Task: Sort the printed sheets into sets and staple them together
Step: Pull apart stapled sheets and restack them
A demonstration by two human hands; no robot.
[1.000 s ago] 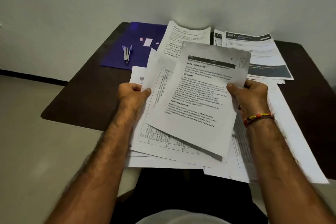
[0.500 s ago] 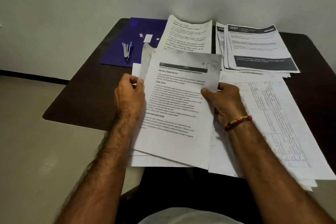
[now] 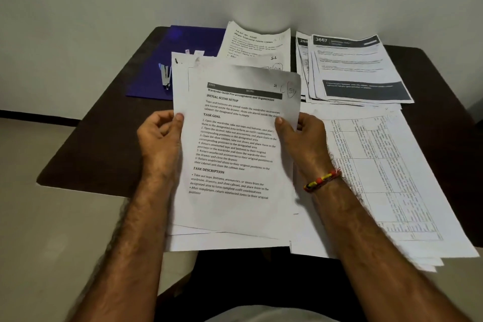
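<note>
White printed sheets held above dark table: we see left hand gripping left edge, right hand pinching right edge. Stapler on purple folder, far left.

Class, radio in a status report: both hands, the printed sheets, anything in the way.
Left hand, right hand both grip white printed sheets. Silver stapler untouched on blue folder. Nothing blocking.

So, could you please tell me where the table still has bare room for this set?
Bare table lies left of the left hand, below the purple folder. Paper piles crowd the centre and right, leaving a dark strip at the right edge.
</note>
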